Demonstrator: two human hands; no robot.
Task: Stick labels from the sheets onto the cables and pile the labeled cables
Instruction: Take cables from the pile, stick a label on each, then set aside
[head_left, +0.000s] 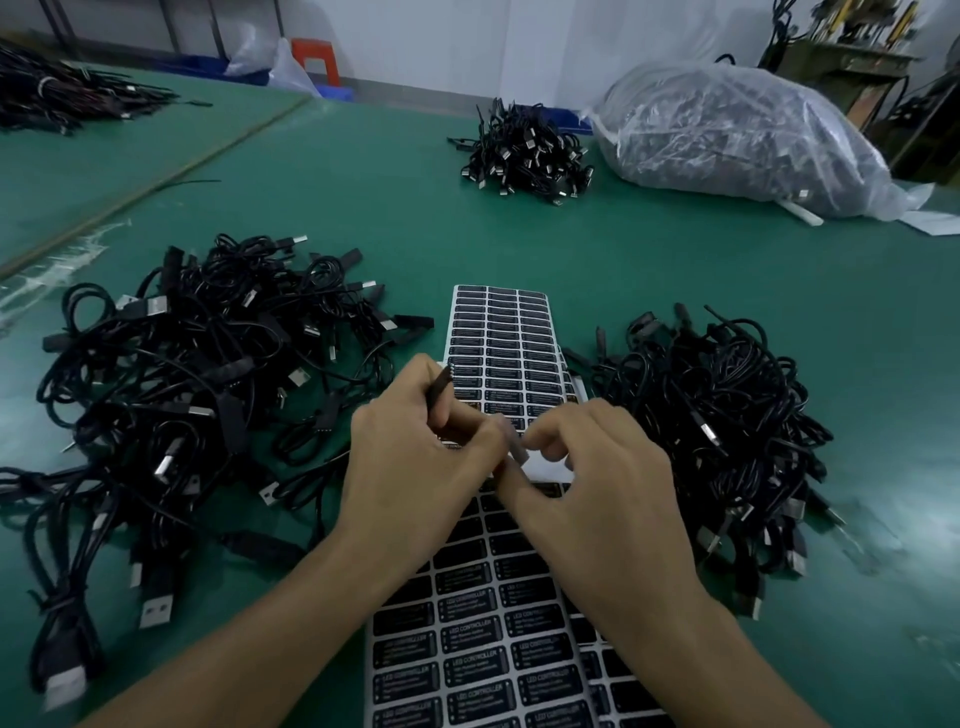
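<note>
Green mat (519, 234) — open stretch beyond sheets (501, 343); left hand (410, 457) grips cable (439, 387).

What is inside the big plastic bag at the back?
The plastic bag shows dark tangled cables through its cloudy wrap, one silvery plug near its edge. Deeper contents are hidden.

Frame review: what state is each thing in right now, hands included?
left hand: grips a black cable part.
right hand: pinches a blurred piece, likely a label, against that part.
near label sheet: flat, mostly full.
far label sheet: flat, mostly full.
left cable pile: loose, tangled.
right cable pile: heaped, tangled.
plastic bag: stuffed full.
</note>
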